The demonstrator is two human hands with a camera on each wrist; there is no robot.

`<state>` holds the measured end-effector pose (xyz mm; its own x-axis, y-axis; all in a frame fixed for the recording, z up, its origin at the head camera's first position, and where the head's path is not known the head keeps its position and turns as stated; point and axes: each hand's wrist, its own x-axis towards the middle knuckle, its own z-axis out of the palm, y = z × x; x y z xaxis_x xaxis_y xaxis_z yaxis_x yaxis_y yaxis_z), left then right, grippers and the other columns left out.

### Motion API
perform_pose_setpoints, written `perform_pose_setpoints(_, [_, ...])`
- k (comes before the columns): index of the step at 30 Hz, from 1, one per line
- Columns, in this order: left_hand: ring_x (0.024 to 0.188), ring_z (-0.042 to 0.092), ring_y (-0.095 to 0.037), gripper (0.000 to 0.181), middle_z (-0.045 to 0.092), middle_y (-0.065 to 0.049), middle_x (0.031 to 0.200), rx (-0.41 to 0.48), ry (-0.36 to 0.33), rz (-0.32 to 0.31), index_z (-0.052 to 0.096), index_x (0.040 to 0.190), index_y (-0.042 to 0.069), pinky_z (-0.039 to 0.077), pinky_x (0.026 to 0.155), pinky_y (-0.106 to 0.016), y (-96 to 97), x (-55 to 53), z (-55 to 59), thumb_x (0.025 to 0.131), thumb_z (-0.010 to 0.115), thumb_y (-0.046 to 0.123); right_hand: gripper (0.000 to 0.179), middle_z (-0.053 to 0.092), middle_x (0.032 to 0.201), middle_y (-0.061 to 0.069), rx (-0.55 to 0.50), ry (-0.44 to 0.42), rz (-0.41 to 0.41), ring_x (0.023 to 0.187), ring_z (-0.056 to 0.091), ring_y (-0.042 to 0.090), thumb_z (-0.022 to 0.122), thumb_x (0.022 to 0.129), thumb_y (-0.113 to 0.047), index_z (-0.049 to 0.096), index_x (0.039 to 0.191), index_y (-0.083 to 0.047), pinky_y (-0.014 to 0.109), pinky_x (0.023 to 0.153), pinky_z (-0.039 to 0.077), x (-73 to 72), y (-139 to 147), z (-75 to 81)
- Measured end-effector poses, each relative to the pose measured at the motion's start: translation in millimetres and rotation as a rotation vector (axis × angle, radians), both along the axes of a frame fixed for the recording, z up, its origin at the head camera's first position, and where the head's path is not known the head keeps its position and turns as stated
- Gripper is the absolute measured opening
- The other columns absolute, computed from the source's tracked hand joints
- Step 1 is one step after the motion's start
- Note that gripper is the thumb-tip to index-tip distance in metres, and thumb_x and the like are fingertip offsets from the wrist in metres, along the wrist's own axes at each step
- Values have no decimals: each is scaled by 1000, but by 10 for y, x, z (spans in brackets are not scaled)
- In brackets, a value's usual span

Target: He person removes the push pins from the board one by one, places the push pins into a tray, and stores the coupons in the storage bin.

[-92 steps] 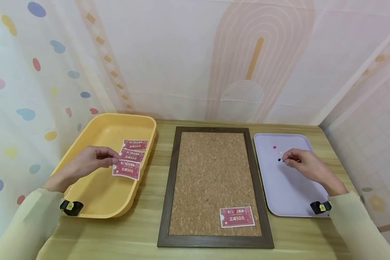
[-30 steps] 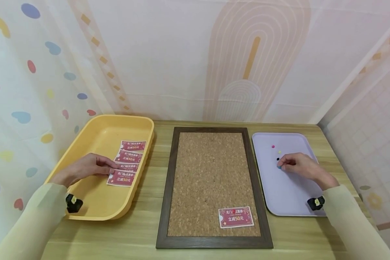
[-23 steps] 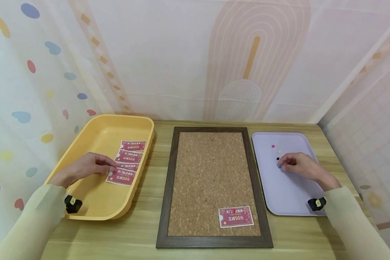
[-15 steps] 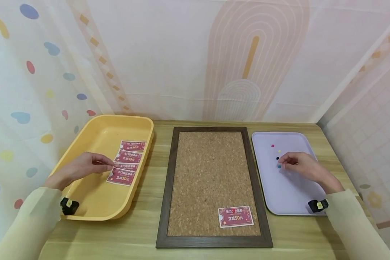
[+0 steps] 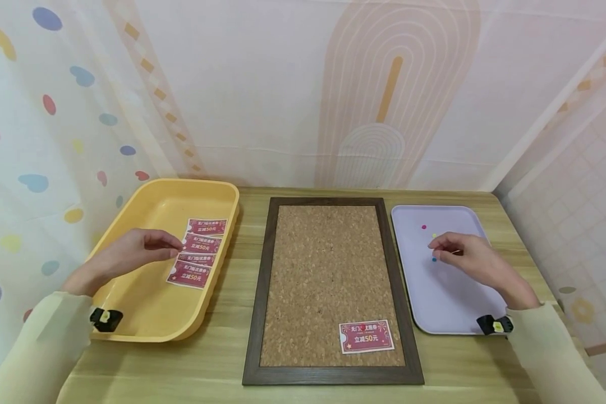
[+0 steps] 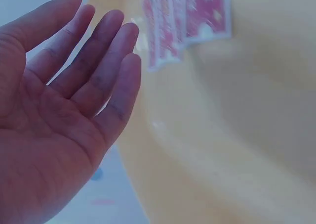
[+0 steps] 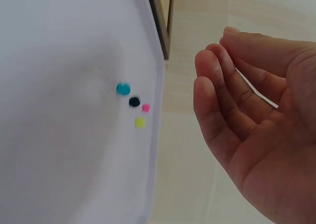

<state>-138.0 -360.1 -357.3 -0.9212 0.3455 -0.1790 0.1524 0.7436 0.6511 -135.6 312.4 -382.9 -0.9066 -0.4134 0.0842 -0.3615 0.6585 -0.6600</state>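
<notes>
My left hand [image 5: 133, 252] hovers over the yellow basin [image 5: 146, 314], its fingertips beside several red coupons [image 5: 189, 274] that overlap in a column along the right side. In the left wrist view the hand [image 6: 64, 100] has loosely bent fingers and holds nothing. Over the lilac tray [image 5: 451, 303], my right hand [image 5: 472, 258] is raised with a gap between thumb and fingers. A blue tack [image 5: 434, 259] lies below it, near pink [image 5: 424, 227] and yellow ones. The head view hides a black tack [image 7: 134, 102] that the right wrist view shows. The right palm is bare.
Between basin and tray lies a cork board [image 5: 328, 264] in a dark wooden frame. One coupon [image 5: 367, 340] is on its lower right, with a red tack [image 5: 365, 327] at its upper part. A patterned curtain [image 5: 262, 101] hangs behind the wooden table [image 5: 222, 365].
My left hand has let go of the coupons, and a fourth now shows in the column. My right hand reached down to the blue tack, then lifted off, leaving it on the tray.
</notes>
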Motion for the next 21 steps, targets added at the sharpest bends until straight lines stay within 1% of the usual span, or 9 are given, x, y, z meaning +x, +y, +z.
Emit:
perform_pose_setpoints(2, [98,64,-3,23,73,-12,116,-8,36,3,73,120,3,53,84,-18,77,21,55,101,69,16,10,72,99,5,-2,39,5,87,60,4,71,96,-1,72,107,0,19,76,52,24,-46,4])
perform_pose_setpoints(4, [100,66,-7,23,73,-13,117,-12,68,16,73,120,3,53,83,-17,170,50,110,101,69,16,11,73,99,4,-1,55,3,87,62,4,71,97,-2,72,107,-1,19,77,52,44,-97,9])
perform_pose_setpoints(6, [106,68,-15,24,72,-13,120,-24,98,39,73,122,5,51,83,-15,272,90,166,102,69,17,11,74,101,4,-2,49,-5,89,63,5,71,97,-3,72,108,0,19,79,52,66,-149,23])
perform_pose_setpoints(9, [115,67,-31,27,70,-15,126,-30,152,76,73,124,7,47,85,-11,427,147,231,101,69,22,12,73,102,4,-18,27,-10,91,64,7,70,98,-4,72,109,0,20,81,53,99,-225,29])
perform_pose_setpoints(12, [121,64,-38,27,69,-13,128,-12,211,105,73,124,12,42,86,-7,579,202,275,101,70,26,14,73,101,3,-35,8,-10,91,64,7,70,98,-4,71,110,0,23,81,54,136,-295,34])
perform_pose_setpoints(14, [121,64,-38,26,69,-12,128,22,248,113,74,124,14,41,87,-6,682,240,295,101,71,24,15,73,100,3,-44,1,-8,90,64,7,71,97,-5,71,111,0,24,80,54,161,-342,37])
perform_pose_setpoints(16, [119,66,-32,25,71,-9,126,57,278,113,73,124,14,42,87,-7,789,282,310,101,70,21,15,73,101,4,-59,-4,-3,90,65,8,71,97,-5,71,111,0,26,80,54,185,-388,37])
perform_pose_setpoints(19, [114,67,-17,26,72,-5,125,123,293,107,72,126,13,45,87,-9,951,349,329,100,70,18,15,72,102,7,-74,-1,12,91,65,9,72,96,-5,71,111,0,27,80,55,224,-451,35])
perform_pose_setpoints(21, [111,67,-14,27,71,-4,128,164,296,101,72,126,13,48,87,-11,1057,394,339,100,71,16,15,72,103,8,-82,7,27,92,66,10,72,96,-4,71,111,-1,28,80,55,252,-485,28])
